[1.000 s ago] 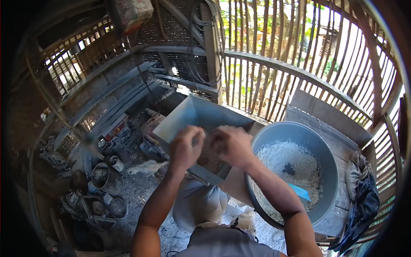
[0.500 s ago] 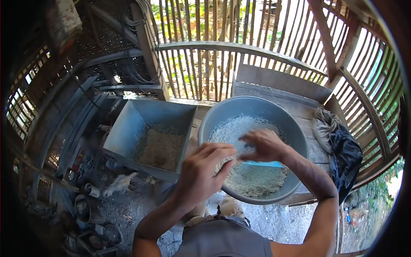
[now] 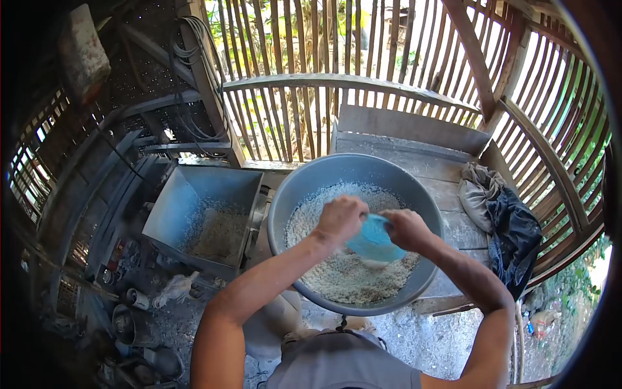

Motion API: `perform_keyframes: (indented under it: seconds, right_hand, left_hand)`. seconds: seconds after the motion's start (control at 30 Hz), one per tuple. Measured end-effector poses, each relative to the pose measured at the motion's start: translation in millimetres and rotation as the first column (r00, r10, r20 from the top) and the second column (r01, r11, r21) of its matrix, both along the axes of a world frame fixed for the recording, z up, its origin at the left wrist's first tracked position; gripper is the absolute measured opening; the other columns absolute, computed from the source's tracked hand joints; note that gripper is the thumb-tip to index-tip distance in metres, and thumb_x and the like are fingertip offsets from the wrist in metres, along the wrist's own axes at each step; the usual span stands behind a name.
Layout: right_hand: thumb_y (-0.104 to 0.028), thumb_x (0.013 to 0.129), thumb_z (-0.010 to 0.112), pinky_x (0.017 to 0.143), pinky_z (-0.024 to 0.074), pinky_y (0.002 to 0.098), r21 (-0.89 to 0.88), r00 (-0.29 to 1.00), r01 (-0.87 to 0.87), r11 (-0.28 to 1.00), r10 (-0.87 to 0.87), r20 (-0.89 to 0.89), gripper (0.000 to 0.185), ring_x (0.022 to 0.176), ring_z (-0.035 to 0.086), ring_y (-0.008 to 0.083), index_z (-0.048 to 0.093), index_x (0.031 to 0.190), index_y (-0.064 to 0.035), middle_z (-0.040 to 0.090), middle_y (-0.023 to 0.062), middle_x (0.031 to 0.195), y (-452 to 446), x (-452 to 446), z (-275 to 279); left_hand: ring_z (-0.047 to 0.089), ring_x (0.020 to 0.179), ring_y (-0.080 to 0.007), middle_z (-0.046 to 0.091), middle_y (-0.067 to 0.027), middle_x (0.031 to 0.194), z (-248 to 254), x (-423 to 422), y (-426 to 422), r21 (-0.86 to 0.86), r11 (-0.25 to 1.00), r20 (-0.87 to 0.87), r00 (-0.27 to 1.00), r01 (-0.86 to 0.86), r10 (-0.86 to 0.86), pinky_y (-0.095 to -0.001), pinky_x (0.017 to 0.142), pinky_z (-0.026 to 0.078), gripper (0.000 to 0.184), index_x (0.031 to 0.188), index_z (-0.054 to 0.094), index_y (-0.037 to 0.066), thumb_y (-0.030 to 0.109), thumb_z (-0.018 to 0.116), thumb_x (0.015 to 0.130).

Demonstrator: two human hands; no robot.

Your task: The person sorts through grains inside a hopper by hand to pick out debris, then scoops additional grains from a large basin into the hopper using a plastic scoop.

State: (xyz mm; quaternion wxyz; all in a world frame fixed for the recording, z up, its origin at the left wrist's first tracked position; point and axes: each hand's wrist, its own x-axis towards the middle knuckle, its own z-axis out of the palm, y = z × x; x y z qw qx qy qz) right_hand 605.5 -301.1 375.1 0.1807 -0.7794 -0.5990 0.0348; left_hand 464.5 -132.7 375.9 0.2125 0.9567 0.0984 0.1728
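A large round grey basin (image 3: 280, 194) holds a pale, crumbly, grain-like material (image 3: 353, 285). Over its middle, my left hand (image 3: 343, 222) and my right hand (image 3: 407, 229) are closed on the rim of a light-blue plastic bowl (image 3: 376, 241). The bowl is tilted, with its lower edge close to the pale material; I cannot tell whether it touches. What the bowl contains is hard to make out.
To the left stands a square metal hopper (image 3: 159, 223) with similar material in it. A sack with dark plastic (image 3: 515, 227) lies on the wooden platform (image 3: 466, 243) at the right. Dusty pots (image 3: 135, 322) stand low left; a slatted wall (image 3: 311, 39) encloses the back.
Both hands have closed on the blue bowl, which has been raised from the material. My left hand moved right over the basin. The view has shifted slightly.
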Motion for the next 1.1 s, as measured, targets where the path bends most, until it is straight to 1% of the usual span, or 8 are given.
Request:
perform_keyframes:
  seconds: [0.07, 0.17, 0.47, 0.63, 0.83, 0.93, 1.03, 1.1]
  right_hand:
    - [-0.009, 0.086, 0.059, 0.079, 0.057, 0.0471, -0.036, 0.987, 0.042, 0.998, -0.047, -0.153, 0.028, 0.088, 0.07, 0.0402, 0.068, 0.112, -0.0037, 0.072, 0.0229, 0.098, 3, 7, 15]
    - [-0.008, 0.09, 0.053, 0.068, 0.0605, 0.0463, 0.018, 0.909, 0.115, 0.993, -0.098, -0.404, 0.03, 0.083, 0.073, 0.0378, 0.063, 0.117, 0.0004, 0.072, 0.0248, 0.096, 7, 22, 25]
    - [-0.01, 0.093, 0.048, 0.061, 0.0672, 0.0438, -0.208, 0.808, 0.102, 0.973, -0.203, -0.552, 0.035, 0.087, 0.074, 0.0388, 0.059, 0.123, 0.0029, 0.069, 0.0261, 0.107, 42, 69, 42]
    - [-0.008, 0.088, 0.053, 0.055, 0.066, 0.0433, -0.346, 0.888, 0.092, 0.934, -0.234, -0.397, 0.032, 0.079, 0.074, 0.0412, 0.063, 0.115, 0.0056, 0.069, 0.0268, 0.111, 61, 104, 46]
    - [-0.006, 0.084, 0.056, 0.051, 0.0643, 0.0456, -0.689, 0.977, 0.198, 0.697, -0.193, 0.086, 0.024, 0.071, 0.074, 0.0396, 0.073, 0.094, 0.0085, 0.073, 0.0255, 0.099, 67, 105, 49]
    - [-0.011, 0.085, 0.061, 0.062, 0.0665, 0.0479, -0.749, 0.97, 0.092, 0.656, -0.229, -0.081, 0.021, 0.084, 0.076, 0.0353, 0.074, 0.092, 0.0051, 0.074, 0.0234, 0.102, 49, 107, 14]
    - [-0.015, 0.082, 0.062, 0.043, 0.0523, 0.041, -0.615, 0.972, -0.036, 0.788, -0.115, -0.204, 0.021, 0.057, 0.066, 0.0207, 0.074, 0.09, 0.0, 0.068, 0.0113, 0.073, 28, 127, -68]
    - [-0.017, 0.082, 0.061, 0.038, 0.0355, 0.036, -0.573, 0.763, 0.0, 0.819, -0.37, -0.53, 0.02, 0.047, 0.054, 0.0147, 0.074, 0.087, -0.0037, 0.06, 0.0025, 0.065, 9, 103, -58]
  left_hand:
    - [0.071, 0.089, -0.0314, 0.073, -0.0131, 0.095, 1, 7, 2, 0.028, 0.998, 0.229, 0.972, -0.063, 0.055, -0.044, 0.083, 0.058, 0.015, 0.098, 0.074, 0.004, 0.015, 0.072, 0.087]
    - [0.07, 0.095, -0.0317, 0.072, -0.0109, 0.095, 17, 6, -15, 0.116, 0.962, 0.503, 0.85, -0.247, 0.158, -0.0439, 0.084, 0.057, 0.031, 0.098, 0.073, 0.007, 0.035, 0.076, 0.086]
    - [0.071, 0.086, -0.0291, 0.071, -0.0126, 0.089, -12, 45, -102, 0.122, 0.984, 0.153, 0.982, -0.126, 0.107, -0.0425, 0.075, 0.056, 0.029, 0.091, 0.069, 0.004, 0.029, 0.08, 0.08]
    - [0.074, 0.071, -0.0288, 0.072, -0.0124, 0.076, -11, 92, -122, -0.115, 0.941, 0.161, 0.929, -0.317, 0.333, -0.0437, 0.068, 0.058, 0.02, 0.086, 0.071, 0.006, 0.023, 0.078, 0.079]
    - [0.074, 0.074, -0.0321, 0.074, -0.0139, 0.076, -24, 140, -160, -0.54, 0.708, 0.043, 0.825, -0.456, 0.564, -0.0455, 0.074, 0.059, 0.009, 0.082, 0.076, 0.013, 0.019, 0.075, 0.075]
    - [0.074, 0.08, -0.0348, 0.075, -0.0158, 0.082, -33, 117, -165, -0.6, 0.639, -0.179, 0.86, -0.481, 0.479, -0.0458, 0.078, 0.058, 0.011, 0.081, 0.077, 0.014, 0.018, 0.074, 0.071]
    - [0.073, 0.088, -0.0366, 0.075, -0.0183, 0.089, -45, 89, -158, -0.447, 0.755, -0.258, 0.877, -0.481, 0.406, -0.0461, 0.083, 0.057, 0.016, 0.084, 0.077, 0.011, 0.016, 0.073, 0.07]
    - [0.072, 0.095, -0.0381, 0.074, -0.021, 0.096, -39, 74, -150, -0.385, 0.829, -0.34, 0.897, -0.406, 0.281, -0.0465, 0.085, 0.057, 0.019, 0.09, 0.075, 0.004, 0.014, 0.07, 0.075]
